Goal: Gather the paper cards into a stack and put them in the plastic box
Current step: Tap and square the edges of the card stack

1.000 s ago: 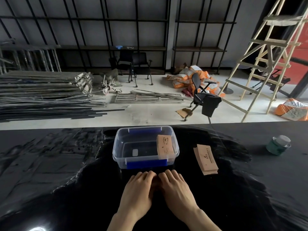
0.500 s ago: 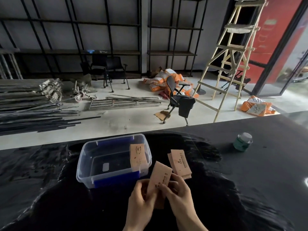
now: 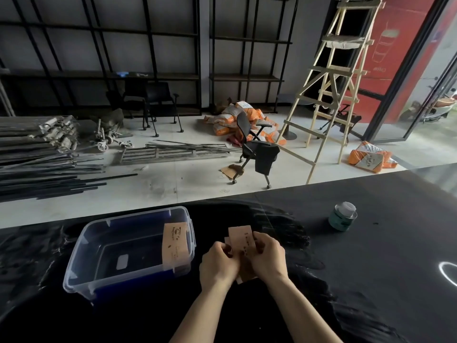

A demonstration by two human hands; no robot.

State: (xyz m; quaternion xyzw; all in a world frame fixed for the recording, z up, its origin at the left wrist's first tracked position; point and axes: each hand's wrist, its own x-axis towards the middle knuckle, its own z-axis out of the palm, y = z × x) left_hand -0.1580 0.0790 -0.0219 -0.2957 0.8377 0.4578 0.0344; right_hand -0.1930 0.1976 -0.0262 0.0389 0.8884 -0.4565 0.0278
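Note:
A clear plastic box (image 3: 81, 263) with blue clips sits on the black table, left of my hands. One tan paper card (image 3: 174, 245) leans inside it against the right wall. My left hand (image 3: 218, 264) and my right hand (image 3: 268, 258) are close together just right of the box, both gripping a small stack of tan paper cards (image 3: 242, 240) held upright. The stack's lower part is hidden between my palms. I cannot tell whether any cards still lie on the table behind my hands.
A green tape roll (image 3: 342, 216) stands on the table at the right. The table's far edge (image 3: 272, 190) runs just beyond the box. On the floor behind are an office chair, a wooden ladder, metal bars and orange sacks.
My hands lifted off the table with a card, then moved right over the spot where the loose cards lay. They now hold a stack there. The camera view shifted right.

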